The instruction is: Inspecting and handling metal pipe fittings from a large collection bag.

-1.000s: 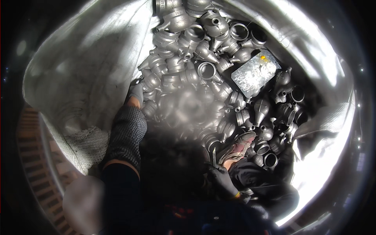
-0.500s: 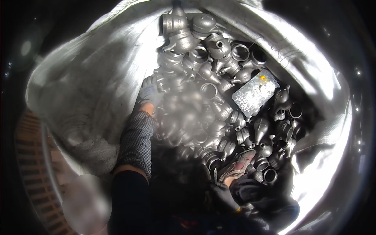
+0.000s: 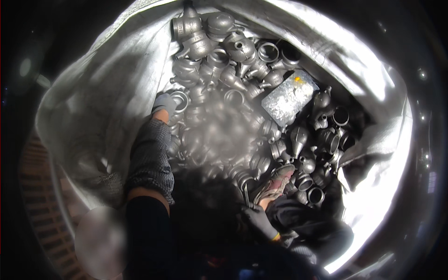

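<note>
Head view: left hand [image 3: 164, 103], gloved, has reached further up the heap since a second ago; its fingers now curl on a ring-mouthed metal fitting [image 3: 179, 99] at the pile's left edge. Right hand [image 3: 255, 219], dark-gloved, low beside a worn shoe [image 3: 276, 183]; cannot tell its grip. Grey cast fittings [image 3: 233, 60] fill a white woven sack [image 3: 107, 93]; a flat plate [image 3: 289, 98] lies on top. Surroundings dark.
</note>
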A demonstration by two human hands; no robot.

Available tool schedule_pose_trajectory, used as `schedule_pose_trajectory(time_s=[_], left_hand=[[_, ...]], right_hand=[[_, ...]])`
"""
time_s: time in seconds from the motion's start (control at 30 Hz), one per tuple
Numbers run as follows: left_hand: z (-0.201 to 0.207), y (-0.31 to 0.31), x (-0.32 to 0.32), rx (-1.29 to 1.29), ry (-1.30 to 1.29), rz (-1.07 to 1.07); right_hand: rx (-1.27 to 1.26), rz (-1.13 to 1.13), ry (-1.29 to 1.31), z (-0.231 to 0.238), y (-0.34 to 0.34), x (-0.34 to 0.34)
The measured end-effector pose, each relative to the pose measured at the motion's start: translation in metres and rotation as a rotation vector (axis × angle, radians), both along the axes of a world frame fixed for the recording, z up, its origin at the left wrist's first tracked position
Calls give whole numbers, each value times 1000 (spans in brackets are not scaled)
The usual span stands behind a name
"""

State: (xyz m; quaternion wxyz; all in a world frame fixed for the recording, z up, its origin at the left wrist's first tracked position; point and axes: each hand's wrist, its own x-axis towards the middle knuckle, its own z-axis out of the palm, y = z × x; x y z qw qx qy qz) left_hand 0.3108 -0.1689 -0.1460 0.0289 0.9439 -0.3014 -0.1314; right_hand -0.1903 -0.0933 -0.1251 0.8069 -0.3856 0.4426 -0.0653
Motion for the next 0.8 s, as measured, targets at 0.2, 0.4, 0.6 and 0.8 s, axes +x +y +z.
schedule_pose_trajectory(time_s=[0.2,0.4,0.6,0.8], left_hand=[[-12,49,-41,147,120,-347],[81,81,-169,-684,1211,217],[128,109,-275,-961,1493,401],[125,131,-341,-1059,1420,366]], right_hand=[[-132,-4,-120,23,3,7],[-230,-45,-156,61,1,7],[-1087,-24,-229,72,5,13],[-1742,-157,-214,61,-5,20]])
